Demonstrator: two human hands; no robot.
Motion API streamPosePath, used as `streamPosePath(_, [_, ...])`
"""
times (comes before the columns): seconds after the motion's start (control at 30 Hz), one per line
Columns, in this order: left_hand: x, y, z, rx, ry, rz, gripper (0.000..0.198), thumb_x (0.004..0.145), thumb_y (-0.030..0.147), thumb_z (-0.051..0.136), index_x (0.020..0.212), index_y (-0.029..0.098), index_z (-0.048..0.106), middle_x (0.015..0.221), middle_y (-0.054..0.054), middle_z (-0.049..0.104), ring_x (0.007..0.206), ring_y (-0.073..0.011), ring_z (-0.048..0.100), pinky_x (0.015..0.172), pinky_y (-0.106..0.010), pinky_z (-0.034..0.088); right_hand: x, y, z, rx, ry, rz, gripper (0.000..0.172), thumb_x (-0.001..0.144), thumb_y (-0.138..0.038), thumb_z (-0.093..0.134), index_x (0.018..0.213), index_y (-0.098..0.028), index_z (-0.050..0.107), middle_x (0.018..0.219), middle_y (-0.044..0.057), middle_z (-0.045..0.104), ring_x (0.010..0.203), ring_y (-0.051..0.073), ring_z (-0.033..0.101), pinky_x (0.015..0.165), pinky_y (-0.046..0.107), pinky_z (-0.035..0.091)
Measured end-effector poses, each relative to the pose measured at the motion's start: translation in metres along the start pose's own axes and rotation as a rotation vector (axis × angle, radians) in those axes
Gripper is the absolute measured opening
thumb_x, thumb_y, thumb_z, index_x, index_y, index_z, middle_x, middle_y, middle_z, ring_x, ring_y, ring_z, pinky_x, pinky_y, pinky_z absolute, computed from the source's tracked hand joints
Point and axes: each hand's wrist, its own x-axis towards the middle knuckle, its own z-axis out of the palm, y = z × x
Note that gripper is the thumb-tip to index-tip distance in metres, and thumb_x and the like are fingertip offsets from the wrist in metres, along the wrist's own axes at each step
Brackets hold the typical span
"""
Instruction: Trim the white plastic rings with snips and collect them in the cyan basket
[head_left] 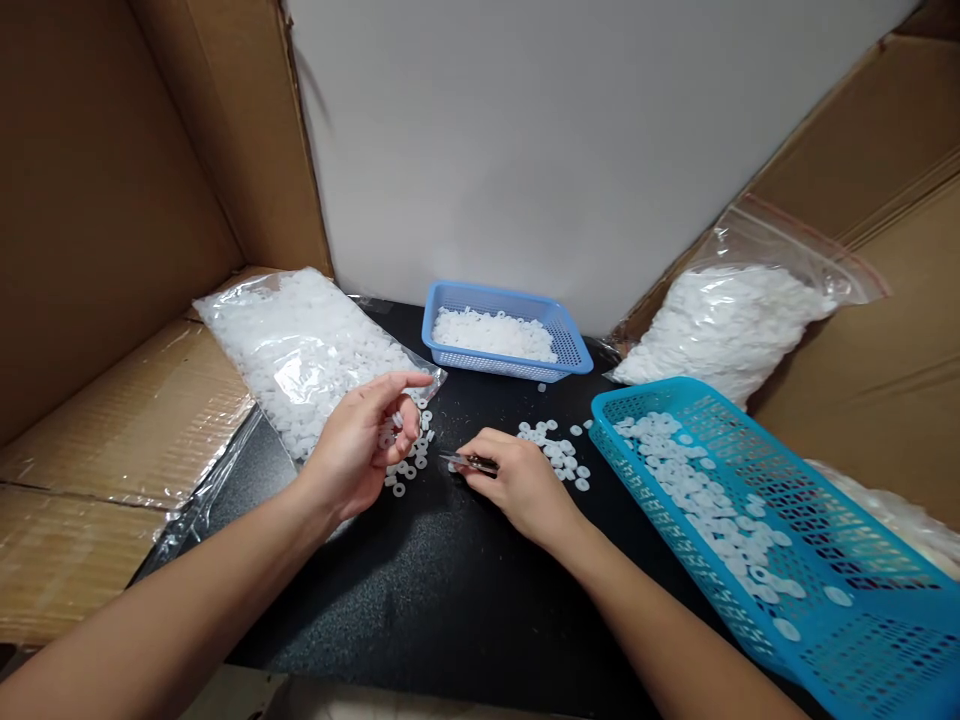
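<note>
My left hand hovers by a pile of small white plastic rings, index finger stretched out and the other fingers curled. A few white rings show inside those curled fingers. My right hand is closed around a slim tool with a dark handle and a pale pointed tip; its exact kind is hard to make out. Close to that tip, at my right fingertips, is one white piece. Loose flat white discs lie on the black table just beyond my right hand.
A light blue basket of white rings stands at the back. On the right, a turquoise basket holds white discs. Clear bags of white pieces lie at left and right. Cardboard walls and a white panel surround the table.
</note>
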Motion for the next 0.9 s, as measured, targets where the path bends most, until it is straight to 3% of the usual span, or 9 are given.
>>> streamPosePath(0.1, [0.002,-0.004,-0.002,-0.003,0.009,-0.016,0.014,0.095,0.017,0.063,0.106,0.012,0.071,0.051,0.003,0.054,0.041,-0.0048,0.044,0.035,-0.008,0.026,0.000,0.001,-0.002,0.020,-0.027,-0.034,0.007,0.087,-0.015,0.073,0.089,-0.022,0.074,0.093,0.001,0.068,0.081,0.014,0.063,0.070,0.024,0.041])
streamPosePath(0.23, [0.003,-0.004,-0.003,-0.023,0.011,-0.019,0.015,0.096,0.013,0.060,0.105,0.010,0.073,0.061,-0.002,0.063,0.045,-0.0043,0.047,0.035,-0.008,0.023,0.002,0.000,-0.003,0.057,0.016,-0.048,0.012,0.082,-0.010,0.074,0.086,-0.021,0.073,0.091,0.002,0.067,0.079,0.014,0.061,0.069,0.025,0.039])
streamPosePath(0.33, [0.003,-0.004,-0.004,-0.012,-0.049,0.016,0.018,0.092,0.026,0.070,0.091,0.009,0.075,0.044,0.005,0.044,0.038,-0.0040,0.031,0.034,-0.011,0.019,0.002,-0.002,-0.009,0.135,0.081,-0.042,0.005,0.087,-0.017,0.069,0.090,-0.019,0.073,0.086,0.002,0.068,0.074,0.012,0.060,0.067,0.024,0.043])
streamPosePath(0.4, [0.002,-0.005,-0.005,0.046,-0.117,0.010,0.027,0.086,0.036,0.078,0.088,0.009,0.076,0.038,0.008,0.034,0.037,-0.0034,0.025,0.035,-0.012,0.020,0.000,-0.006,-0.016,0.260,0.153,-0.028,0.014,0.091,-0.030,0.067,0.094,-0.017,0.073,0.080,0.002,0.067,0.064,0.010,0.054,0.059,0.022,0.041])
streamPosePath(0.5, [-0.001,-0.009,-0.005,0.169,-0.221,-0.035,0.035,0.079,0.042,0.084,0.096,0.013,0.078,0.048,0.004,0.053,0.039,-0.0025,0.031,0.038,-0.013,0.022,-0.006,-0.016,-0.026,0.503,0.262,-0.036,0.022,0.087,-0.038,0.072,0.091,-0.016,0.073,0.070,0.000,0.064,0.053,0.007,0.042,0.049,0.020,0.034])
streamPosePath(0.6, [-0.005,-0.011,-0.002,0.219,-0.280,-0.090,0.035,0.075,0.043,0.087,0.094,0.014,0.079,0.067,-0.003,0.068,0.045,-0.0022,0.038,0.041,-0.013,0.023,-0.011,-0.026,-0.030,0.585,0.318,-0.145,0.012,0.085,-0.029,0.073,0.088,-0.017,0.074,0.077,0.001,0.065,0.059,0.007,0.049,0.051,0.018,0.038])
streamPosePath(0.73, [-0.009,-0.011,0.001,0.233,-0.334,-0.207,0.041,0.072,0.049,0.088,0.090,0.013,0.081,0.067,-0.005,0.067,0.049,-0.0037,0.043,0.043,-0.013,0.022,-0.014,-0.030,-0.030,0.532,0.387,-0.263,0.003,0.085,-0.021,0.075,0.087,-0.019,0.076,0.081,0.000,0.062,0.060,0.005,0.049,0.050,0.016,0.037])
streamPosePath(0.9, [-0.011,-0.010,0.002,0.239,-0.371,-0.236,0.043,0.067,0.051,0.090,0.081,0.012,0.081,0.069,-0.006,0.068,0.049,-0.0035,0.042,0.043,-0.014,0.019,-0.016,-0.029,-0.030,0.456,0.414,-0.284,0.004,0.086,-0.022,0.075,0.088,-0.021,0.077,0.079,0.001,0.060,0.062,0.007,0.052,0.050,0.018,0.040])
